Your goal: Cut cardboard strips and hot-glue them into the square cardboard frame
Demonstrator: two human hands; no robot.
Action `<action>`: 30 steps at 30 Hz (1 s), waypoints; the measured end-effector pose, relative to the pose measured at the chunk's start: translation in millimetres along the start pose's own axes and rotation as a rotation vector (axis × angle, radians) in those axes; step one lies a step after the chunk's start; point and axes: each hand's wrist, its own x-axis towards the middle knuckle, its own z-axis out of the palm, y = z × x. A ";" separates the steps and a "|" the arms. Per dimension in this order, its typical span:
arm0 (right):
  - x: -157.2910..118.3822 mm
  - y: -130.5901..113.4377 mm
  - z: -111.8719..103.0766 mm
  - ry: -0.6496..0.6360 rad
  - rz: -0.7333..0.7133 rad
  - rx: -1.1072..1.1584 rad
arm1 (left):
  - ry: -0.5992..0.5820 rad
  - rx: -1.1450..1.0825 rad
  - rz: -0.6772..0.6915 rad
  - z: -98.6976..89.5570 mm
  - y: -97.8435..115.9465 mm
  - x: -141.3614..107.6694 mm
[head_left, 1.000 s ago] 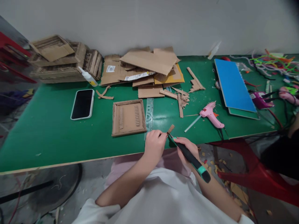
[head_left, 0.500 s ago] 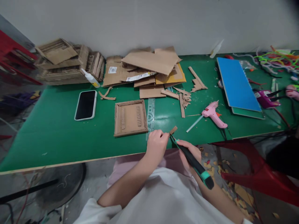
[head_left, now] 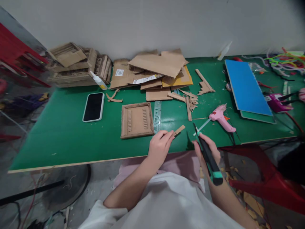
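Near the table's front edge, my left hand (head_left: 160,145) pinches a small cardboard strip (head_left: 179,129), whose free end points up and right. My right hand (head_left: 208,149) grips a black and green utility knife (head_left: 209,160), its blade tip pointing up, apart from the strip. A square cardboard frame (head_left: 137,120) with two ridged strips inside lies left of my left hand. Beside the frame is a clear ruler (head_left: 157,116), its lower end next to my left hand.
A pink glue gun (head_left: 222,118) lies right, below a blue board (head_left: 247,87). A phone (head_left: 93,107) and glue bottle (head_left: 98,81) are left. Cardboard sheets (head_left: 154,63), stacked cardboard frames (head_left: 71,70) and scraps (head_left: 192,103) lie along the back. A red stool (head_left: 267,178) stands lower right.
My right hand has moved right with the knife, away from my left hand, and the blade now points more upward. More of the strip shows beyond my left fingers. The view has shifted slightly.
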 end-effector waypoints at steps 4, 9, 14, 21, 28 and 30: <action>39.7 11.7 15.1 -0.240 -0.261 -0.218 | 0.110 -0.087 -0.015 -26.6 -6.7 17.9; 86.3 6.0 46.1 -0.406 -0.509 -0.452 | 0.132 -0.126 -0.075 -53.4 -25.4 44.1; 117.5 2.8 79.9 -0.408 -0.609 -0.628 | -0.054 -0.381 -0.259 -62.3 -39.1 70.5; 129.5 -15.4 87.8 -0.272 -0.511 -0.572 | -0.148 -0.246 -0.099 -71.0 -52.6 100.6; 124.1 -59.3 103.4 -0.202 -0.710 -0.055 | -0.118 -0.108 -0.034 -63.1 -67.5 95.4; 121.4 -57.3 113.4 -0.232 -0.729 -0.051 | -0.104 -0.086 -0.026 -62.2 -68.8 93.3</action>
